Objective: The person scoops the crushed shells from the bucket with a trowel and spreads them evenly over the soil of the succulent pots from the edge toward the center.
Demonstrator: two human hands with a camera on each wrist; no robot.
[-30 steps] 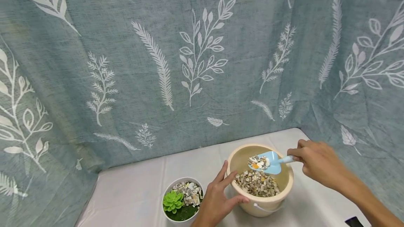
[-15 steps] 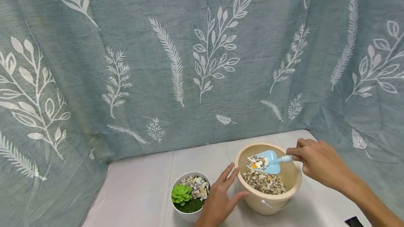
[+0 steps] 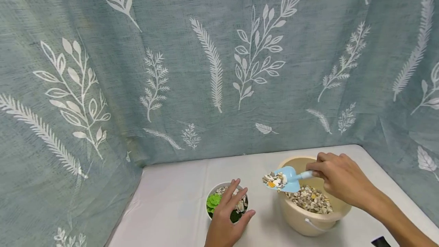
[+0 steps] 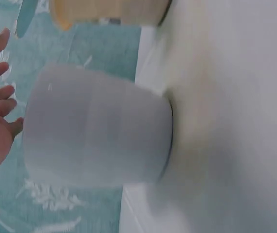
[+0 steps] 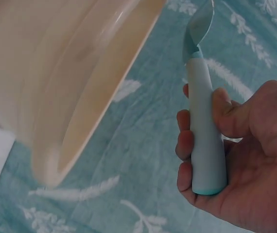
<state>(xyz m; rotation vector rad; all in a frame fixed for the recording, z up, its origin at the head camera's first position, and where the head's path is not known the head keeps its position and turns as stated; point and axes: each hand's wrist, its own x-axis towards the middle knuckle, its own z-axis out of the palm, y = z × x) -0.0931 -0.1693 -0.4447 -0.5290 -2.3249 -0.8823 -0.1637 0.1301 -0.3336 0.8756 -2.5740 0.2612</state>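
Note:
My right hand (image 3: 339,178) grips the pale handle of a light blue scoop (image 3: 291,181), thumb and fingers round it in the right wrist view. Shell pieces (image 3: 274,180) lie heaped on the blade, which sticks out past the left side of a cream bucket (image 3: 302,220). More shell bits (image 3: 310,199) fill the bucket's lower part. My left hand (image 3: 226,212), fingers spread and holding nothing, hovers over a white pot (image 4: 99,128). In the pot are a green succulent (image 3: 213,202), shells and dark green moss, partly hidden by that hand.
A white cloth (image 3: 168,197) covers the table under pot and bucket. Behind and at the sides hangs a blue-green curtain (image 3: 192,87) with white leaf prints. A small black object (image 3: 380,241) shows at the lower right edge.
My left hand has left the bucket's rim and moved left over the pot. The loaded scoop has moved left relative to the bucket, from inside it to past its rim. The view has turned left.

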